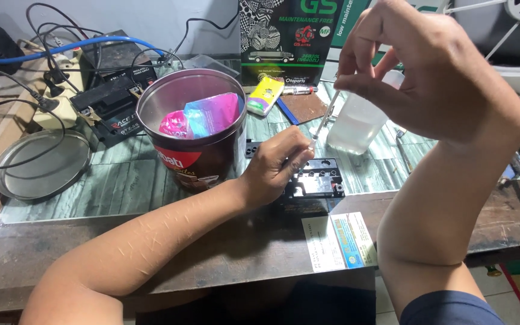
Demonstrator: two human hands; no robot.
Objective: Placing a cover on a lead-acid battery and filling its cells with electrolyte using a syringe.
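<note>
A small black battery [319, 180] with a row of open filler holes sits on the workbench in front of me. My left hand [277, 165] rests against its near left corner and pinches the lower tip of a thin clear syringe or dropper [326, 115]. My right hand [419, 66], raised high, grips the top of that same tool between thumb and fingers. The tool slants down toward the battery's top. A clear plastic container of liquid [359, 120] stands just behind the battery.
A round metal tin [151, 126] holding pink and blue packets stands left of the battery, its lid [37, 164] further left. Another black battery [112, 105], a power strip and cables lie at the back left. A green-black box [284, 36], tools at right, a printed card [338, 241] near.
</note>
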